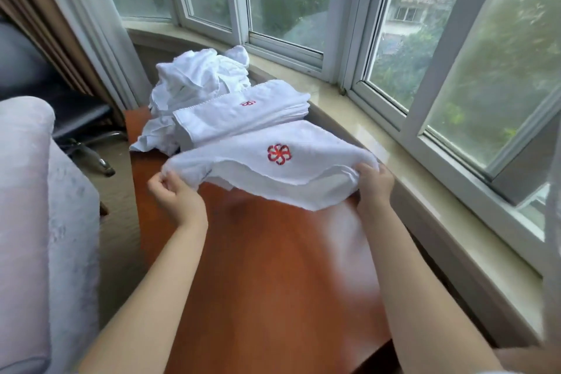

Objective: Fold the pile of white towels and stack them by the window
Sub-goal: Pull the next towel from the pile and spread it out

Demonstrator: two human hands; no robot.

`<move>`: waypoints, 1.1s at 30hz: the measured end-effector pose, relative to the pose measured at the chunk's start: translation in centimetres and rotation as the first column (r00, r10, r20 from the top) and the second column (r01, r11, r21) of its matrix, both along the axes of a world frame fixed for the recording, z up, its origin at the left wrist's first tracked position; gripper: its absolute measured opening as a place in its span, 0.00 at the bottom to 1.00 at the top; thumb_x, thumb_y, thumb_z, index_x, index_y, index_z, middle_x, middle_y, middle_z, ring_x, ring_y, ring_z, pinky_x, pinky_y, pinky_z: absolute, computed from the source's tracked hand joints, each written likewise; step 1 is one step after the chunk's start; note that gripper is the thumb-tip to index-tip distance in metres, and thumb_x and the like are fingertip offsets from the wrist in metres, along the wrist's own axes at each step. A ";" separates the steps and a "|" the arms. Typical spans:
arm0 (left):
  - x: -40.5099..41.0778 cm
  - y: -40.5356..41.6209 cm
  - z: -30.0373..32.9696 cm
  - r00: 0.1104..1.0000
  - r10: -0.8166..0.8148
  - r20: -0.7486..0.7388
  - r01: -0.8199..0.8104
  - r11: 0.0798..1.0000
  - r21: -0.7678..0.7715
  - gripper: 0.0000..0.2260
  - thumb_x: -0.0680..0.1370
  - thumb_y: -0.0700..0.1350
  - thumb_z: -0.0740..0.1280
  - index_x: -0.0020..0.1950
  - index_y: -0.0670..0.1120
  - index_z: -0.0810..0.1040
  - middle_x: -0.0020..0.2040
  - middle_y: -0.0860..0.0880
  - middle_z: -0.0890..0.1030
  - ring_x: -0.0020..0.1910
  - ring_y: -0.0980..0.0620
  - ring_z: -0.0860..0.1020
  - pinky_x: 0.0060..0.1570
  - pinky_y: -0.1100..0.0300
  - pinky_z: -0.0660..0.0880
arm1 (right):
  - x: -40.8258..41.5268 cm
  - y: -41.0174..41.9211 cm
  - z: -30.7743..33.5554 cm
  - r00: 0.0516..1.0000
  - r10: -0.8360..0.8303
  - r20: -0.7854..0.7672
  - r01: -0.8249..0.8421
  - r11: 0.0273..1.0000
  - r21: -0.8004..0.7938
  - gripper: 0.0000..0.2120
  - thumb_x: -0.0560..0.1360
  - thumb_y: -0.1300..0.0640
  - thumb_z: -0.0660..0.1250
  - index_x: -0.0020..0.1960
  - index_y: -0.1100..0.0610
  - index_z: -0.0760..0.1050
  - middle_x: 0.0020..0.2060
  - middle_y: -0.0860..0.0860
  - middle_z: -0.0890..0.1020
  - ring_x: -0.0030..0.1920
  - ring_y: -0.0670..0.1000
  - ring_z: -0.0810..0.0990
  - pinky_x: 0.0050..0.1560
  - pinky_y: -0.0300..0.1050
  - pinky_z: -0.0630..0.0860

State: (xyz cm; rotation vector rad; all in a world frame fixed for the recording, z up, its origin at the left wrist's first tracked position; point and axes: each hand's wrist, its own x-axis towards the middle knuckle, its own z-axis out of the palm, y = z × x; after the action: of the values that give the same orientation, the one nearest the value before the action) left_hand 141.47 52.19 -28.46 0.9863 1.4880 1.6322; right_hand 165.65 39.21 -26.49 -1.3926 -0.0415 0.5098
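At the far left stands a pale upholstered armchair (27,222), one of it, beside a reddish-brown wooden table (273,267). The left hand (174,191) is curled, its fingers (158,181) pinching the left end of a folded white towel (273,173) with a red flower emblem (279,154) on top. This towel is held just above the table, sagging in the middle, with its layered edges facing the person. The right hand (375,185) grips the towel's right end, fingers wrapped under the cloth and the thumb on top.

Behind the held towel lies one stack of folded towels (243,115), the top one marked with a small red emblem; how many are in the stack cannot be told. Further back and to the left sits one loose heap of unfolded white towels (194,79), its count also unclear. To the right, a pale stone window sill (394,143) runs along the table under the window (303,3).
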 end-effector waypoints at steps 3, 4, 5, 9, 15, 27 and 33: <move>-2.9 -5.7 -8.3 0.998 -0.013 -0.057 -0.009 0.930 -0.368 0.14 0.84 0.43 0.56 0.65 0.36 0.69 0.62 0.38 0.75 0.60 0.41 0.75 0.58 0.54 0.70 | -0.8 -4.0 -7.3 0.989 0.137 -0.049 -0.145 0.890 -0.433 0.04 0.72 0.64 0.64 0.38 0.60 0.74 0.36 0.59 0.74 0.33 0.53 0.69 0.34 0.42 0.65; -4.1 -7.5 -11.0 0.993 -0.052 -0.105 -0.006 0.873 -0.488 0.14 0.83 0.42 0.57 0.64 0.34 0.71 0.61 0.36 0.76 0.59 0.38 0.75 0.58 0.52 0.70 | -1.5 -5.3 -9.3 0.974 0.204 -0.102 -0.226 0.818 -0.529 0.04 0.74 0.64 0.64 0.45 0.61 0.77 0.42 0.61 0.77 0.37 0.56 0.73 0.37 0.44 0.68; -5.2 -9.0 -13.3 0.982 -0.106 -0.157 -0.006 0.813 -0.582 0.14 0.82 0.41 0.58 0.62 0.32 0.73 0.59 0.35 0.77 0.58 0.36 0.76 0.58 0.49 0.72 | -2.3 -6.4 -11.1 0.947 0.268 -0.178 -0.321 0.741 -0.591 0.10 0.77 0.63 0.63 0.56 0.64 0.77 0.52 0.63 0.78 0.45 0.59 0.77 0.43 0.46 0.71; -7.9 -12.1 -17.2 0.941 -0.266 -0.211 0.018 0.658 -0.753 0.15 0.81 0.41 0.60 0.59 0.29 0.76 0.56 0.31 0.79 0.56 0.32 0.78 0.55 0.45 0.75 | -5.7 -9.1 -14.2 0.906 0.320 -0.277 -0.414 0.530 -0.740 0.19 0.79 0.63 0.63 0.67 0.69 0.68 0.52 0.59 0.75 0.56 0.61 0.76 0.54 0.51 0.74; -9.4 -11.3 -16.3 0.869 -0.418 -0.264 0.103 0.675 -0.730 0.16 0.79 0.47 0.65 0.60 0.37 0.77 0.55 0.38 0.80 0.51 0.37 0.78 0.53 0.47 0.76 | -7.7 -8.4 -12.0 0.952 0.257 -0.165 -0.302 0.865 -0.400 0.05 0.74 0.66 0.64 0.49 0.59 0.70 0.40 0.53 0.76 0.37 0.51 0.74 0.32 0.39 0.72; -9.2 -12.1 -14.8 0.646 -0.551 -0.528 0.231 0.800 -0.553 0.18 0.84 0.47 0.55 0.69 0.39 0.69 0.63 0.40 0.76 0.62 0.39 0.73 0.53 0.52 0.69 | -11.2 -9.6 -17.7 0.941 0.330 -0.078 -0.286 0.648 -0.706 0.19 0.71 0.49 0.70 0.57 0.58 0.74 0.51 0.55 0.75 0.60 0.59 0.73 0.56 0.46 0.71; -10.5 -10.7 -16.4 0.721 -0.537 -0.438 0.096 0.703 -0.704 0.17 0.84 0.45 0.53 0.69 0.37 0.67 0.64 0.36 0.74 0.62 0.36 0.73 0.58 0.46 0.72 | -9.0 -11.8 -17.8 0.992 -0.061 -0.113 -0.019 0.803 -0.596 0.15 0.78 0.66 0.58 0.64 0.63 0.70 0.52 0.55 0.73 0.49 0.55 0.72 0.49 0.45 0.69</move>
State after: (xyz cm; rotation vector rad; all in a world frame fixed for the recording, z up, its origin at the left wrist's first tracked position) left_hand 130.94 41.46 -44.83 1.3401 1.9464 0.4147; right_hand 156.63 27.41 -44.31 -1.9748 0.2631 0.6230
